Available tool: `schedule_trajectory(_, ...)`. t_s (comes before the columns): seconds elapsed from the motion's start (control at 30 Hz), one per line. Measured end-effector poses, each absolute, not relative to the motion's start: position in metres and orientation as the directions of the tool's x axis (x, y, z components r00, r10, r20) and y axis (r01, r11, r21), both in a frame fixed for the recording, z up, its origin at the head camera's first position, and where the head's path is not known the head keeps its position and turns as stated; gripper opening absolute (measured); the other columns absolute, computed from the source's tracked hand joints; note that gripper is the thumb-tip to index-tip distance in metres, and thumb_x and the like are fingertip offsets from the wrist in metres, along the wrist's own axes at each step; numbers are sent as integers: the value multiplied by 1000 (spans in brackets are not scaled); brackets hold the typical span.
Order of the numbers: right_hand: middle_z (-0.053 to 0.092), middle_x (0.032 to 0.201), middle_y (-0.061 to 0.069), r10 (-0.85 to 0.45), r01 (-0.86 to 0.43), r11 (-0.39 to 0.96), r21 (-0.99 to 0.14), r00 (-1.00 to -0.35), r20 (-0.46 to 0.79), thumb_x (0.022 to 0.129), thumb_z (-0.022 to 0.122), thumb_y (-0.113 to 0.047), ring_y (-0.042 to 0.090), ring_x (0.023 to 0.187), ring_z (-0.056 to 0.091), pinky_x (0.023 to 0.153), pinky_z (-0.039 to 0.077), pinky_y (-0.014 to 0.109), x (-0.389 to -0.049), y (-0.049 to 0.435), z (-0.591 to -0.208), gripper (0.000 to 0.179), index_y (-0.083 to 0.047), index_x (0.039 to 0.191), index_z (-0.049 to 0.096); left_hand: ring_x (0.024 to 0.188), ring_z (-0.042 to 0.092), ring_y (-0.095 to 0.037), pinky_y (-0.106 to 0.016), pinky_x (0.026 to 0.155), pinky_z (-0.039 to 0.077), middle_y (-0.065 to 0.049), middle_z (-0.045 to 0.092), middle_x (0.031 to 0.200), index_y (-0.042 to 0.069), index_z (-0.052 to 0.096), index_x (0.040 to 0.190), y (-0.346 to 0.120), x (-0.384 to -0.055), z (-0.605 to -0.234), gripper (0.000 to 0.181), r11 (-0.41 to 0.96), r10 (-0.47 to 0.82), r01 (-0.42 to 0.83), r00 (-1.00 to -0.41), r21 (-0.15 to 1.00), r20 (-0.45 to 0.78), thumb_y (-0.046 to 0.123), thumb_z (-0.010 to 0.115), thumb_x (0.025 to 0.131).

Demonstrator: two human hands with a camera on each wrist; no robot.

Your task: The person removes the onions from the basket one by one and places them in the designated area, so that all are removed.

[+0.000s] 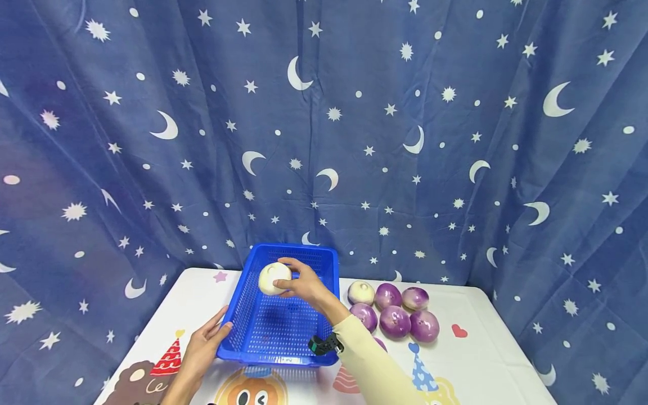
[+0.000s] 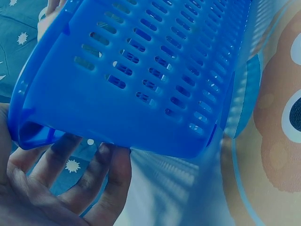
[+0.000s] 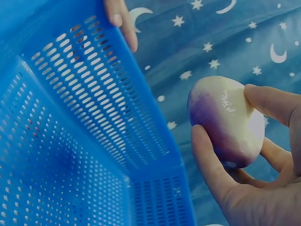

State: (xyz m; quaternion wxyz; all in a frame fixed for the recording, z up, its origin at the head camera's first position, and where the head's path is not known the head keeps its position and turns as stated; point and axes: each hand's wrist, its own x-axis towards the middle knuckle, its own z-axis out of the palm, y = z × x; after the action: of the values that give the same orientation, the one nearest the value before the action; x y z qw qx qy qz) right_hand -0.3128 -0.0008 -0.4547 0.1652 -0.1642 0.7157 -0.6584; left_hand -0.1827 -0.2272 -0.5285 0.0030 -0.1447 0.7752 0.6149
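Observation:
My right hand (image 1: 304,282) holds a round, white-and-purple turnip (image 1: 274,279) between thumb and fingers, above the blue plastic basket (image 1: 283,360). The right wrist view shows the turnip (image 3: 225,122) pale on one side and purple on the other, with the fingertips pressed against it. At the basket's left side, my left hand (image 1: 202,343) grips the rim near the front corner. In the left wrist view the left hand's fingers (image 2: 120,174) reach under the slotted basket (image 2: 155,113). No turnip shows inside the basket.
Several glossy purple turnips (image 1: 395,322) lie grouped on the table right of the basket, one of them partly behind the right sleeve (image 1: 374,360). A white tablecloth (image 1: 481,349) with cartoon prints covers the table. Behind it hangs a blue star-and-moon curtain (image 1: 364,140).

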Motion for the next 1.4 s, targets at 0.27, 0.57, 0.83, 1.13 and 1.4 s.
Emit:
schedule_trajectory(0.27,53,131,20,-468,-66,45,-997,-883,37,84,73,-2,23,96,67,79,60,43,-295,18,-444,59,-10,139,52,117,65,-26,-20,84,52,-16,54,143,25,40,151,-228,-184,-530,60,171,-222,-230,-956,958,-189,38,60,97)
schedule_trajectory(0.57,49,137,20,-484,-140,54,-989,-870,97,85,73,-5,25,106,67,80,60,40,-274,41,-430,62,-11,142,49,122,62,-29,-25,90,53,-16,52,144,25,39,152,-227,-184,-527,59,173,-212,-214,-961,961,-176,39,59,98)
schedule_trajectory(0.83,53,137,14,-453,-183,100,-978,-884,119,83,76,-9,26,107,65,79,60,36,-259,60,-422,63,-18,141,52,127,57,-32,-48,107,43,-16,49,146,23,37,153,-227,-185,-528,61,194,-208,-220,-962,956,-179,39,58,98)
schedule_trajectory(1.13,51,138,14,-438,-183,115,-976,-891,116,85,75,-10,27,111,62,85,57,32,-247,83,-423,63,-17,142,50,127,58,-33,-52,109,39,-18,48,146,22,36,153,-227,-185,-530,61,191,-207,-225,-961,956,-185,38,58,98)
schedule_trajectory(1.4,50,139,14,-398,-227,171,-959,-906,143,84,77,-14,28,111,63,85,55,26,-235,105,-421,64,-18,142,51,128,57,-34,-56,112,35,-18,48,146,24,36,153,-228,-185,-530,60,190,-214,-232,-958,954,-190,35,58,98)
